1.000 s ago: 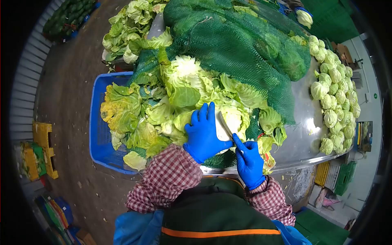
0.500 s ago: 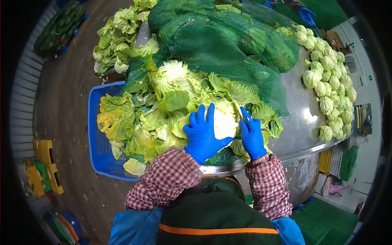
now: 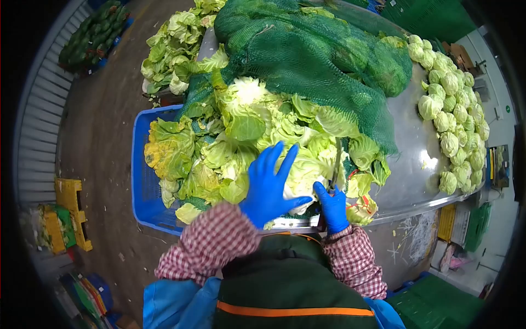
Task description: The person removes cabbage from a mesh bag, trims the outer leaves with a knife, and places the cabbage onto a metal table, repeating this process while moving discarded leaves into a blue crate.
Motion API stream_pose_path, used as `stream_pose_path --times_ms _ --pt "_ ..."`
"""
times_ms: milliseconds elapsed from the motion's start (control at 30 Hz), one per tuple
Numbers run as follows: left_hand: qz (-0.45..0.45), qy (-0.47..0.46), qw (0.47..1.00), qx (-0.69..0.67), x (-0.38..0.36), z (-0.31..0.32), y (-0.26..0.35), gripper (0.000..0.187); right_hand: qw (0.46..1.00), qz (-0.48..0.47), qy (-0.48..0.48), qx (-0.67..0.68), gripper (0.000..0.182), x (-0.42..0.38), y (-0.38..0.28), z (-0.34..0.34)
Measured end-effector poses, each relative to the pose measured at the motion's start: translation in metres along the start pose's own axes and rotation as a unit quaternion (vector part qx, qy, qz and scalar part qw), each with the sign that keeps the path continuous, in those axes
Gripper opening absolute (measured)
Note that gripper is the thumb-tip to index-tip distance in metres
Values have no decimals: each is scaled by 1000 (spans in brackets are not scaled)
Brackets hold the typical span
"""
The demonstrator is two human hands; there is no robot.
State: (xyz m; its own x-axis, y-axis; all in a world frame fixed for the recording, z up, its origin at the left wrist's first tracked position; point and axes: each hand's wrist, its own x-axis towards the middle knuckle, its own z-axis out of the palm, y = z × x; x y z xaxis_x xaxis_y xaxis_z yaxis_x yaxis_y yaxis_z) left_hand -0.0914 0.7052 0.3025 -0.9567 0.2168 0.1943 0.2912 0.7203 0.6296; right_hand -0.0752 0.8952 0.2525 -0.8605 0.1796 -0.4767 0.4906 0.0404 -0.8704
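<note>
Steel table [image 3: 408,181] edge — left hand [image 3: 268,186] steadies cabbage [image 3: 304,175]; right hand [image 3: 331,207] grips knife [image 3: 335,167].

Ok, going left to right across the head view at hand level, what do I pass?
Yellow crates → blue crate → left hand on the cabbage → right hand gripping the knife → bare steel table → row of trimmed cabbages.

Vegetable packing hall (steel table [image 3: 408,164], crated cabbages [image 3: 452,118]).

Blue-gloved hands [image 3: 267,186], red-checked sleeves [image 3: 211,241], dark green apron [image 3: 287,285] with an orange stripe.
</note>
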Motion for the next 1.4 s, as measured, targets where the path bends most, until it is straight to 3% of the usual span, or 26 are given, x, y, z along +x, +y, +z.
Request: stream_pose_path --times_ms 33,100,167,300,433,500,567,600,633,700,733,767,833,900,967,1033,1100,1133,1167,1233,1333,1400 --pt "-14 -75 997 -27 14 5 -7 90 998 -48 -12 48 42 -1 -1 1" --pt "35 -170 984 -46 20 3 -33 83 998 -53 -14 38 39 -3 -5 0" --pt "58 -173 981 -67 1 -13 -41 80 998 -58 -14 33 36 12 -11 1" --pt "20 -132 988 -78 -38 -36 -45 79 980 -138 32 -142 44 96 19 35" --pt "-18 -120 990 -76 -30 -44 -50 78 946 -141 49 -287 42 77 -49 61" --pt "-10 -113 991 -70 -31 -43 -52 77 848 -454 141 -234 37 44 -60 52" --pt "-17 -134 990 -34 -31 -41 -47 78 873 -416 65 -246 37 11 -50 36" --pt "-13 -145 989 -13 -27 -42 -42 78 947 -305 -14 -104 38 3 -22 41" --pt "-16 -146 989 -17 -24 -41 -48 78 951 -269 -61 -140 42 -15 -34 49" --pt "60 -197 978 -30 -15 -42 -63 79 948 -271 -75 -151 47 -15 -22 60" --pt "59 -197 978 -48 -9 -48 -67 70 971 -199 -112 -73 51 -15 -24 58" --pt "61 -198 977 -49 -5 -51 -82 70 971 -198 -109 -73 51 -14 -22 56" --pt "102 -225 952 -182 5 -50 -113 57 955 -238 -130 -117 53 -9 -16 53" --pt "97 -219 954 -182 5 -42 -123 47 949 -254 -134 -130 54 -9 -11 52" --pt "106 -117 967 -199 -1 -26 -120 45 977 -156 -143 22 56 -7 -8 52" --pt "110 -67 975 -179 -4 -12 -116 39 981 -135 -139 22 57 -6 -3 49" --pt "-90 13 977 -195 -7 6 -122 30 976 -153 -155 -1 58 -12 -5 46" --pt "-119 32 987 -107 5 9 -131 22 964 -209 -151 -64 59 -18 -6 47" --pt "-119 35 986 -109 4 13 -132 22 958 -227 -145 -95 60 -19 -3 48" --pt "-196 125 931 -280 5 15 -126 22 971 -189 -135 -63 61 -21 -11 52" --pt "103 69 988 -92 11 -38 -73 46 957 -223 -147 -113 63 -22 -13 48" --pt "126 -58 989 -50 7 -38 -53 44 962 -218 -143 -84 62 -26 -6 52"
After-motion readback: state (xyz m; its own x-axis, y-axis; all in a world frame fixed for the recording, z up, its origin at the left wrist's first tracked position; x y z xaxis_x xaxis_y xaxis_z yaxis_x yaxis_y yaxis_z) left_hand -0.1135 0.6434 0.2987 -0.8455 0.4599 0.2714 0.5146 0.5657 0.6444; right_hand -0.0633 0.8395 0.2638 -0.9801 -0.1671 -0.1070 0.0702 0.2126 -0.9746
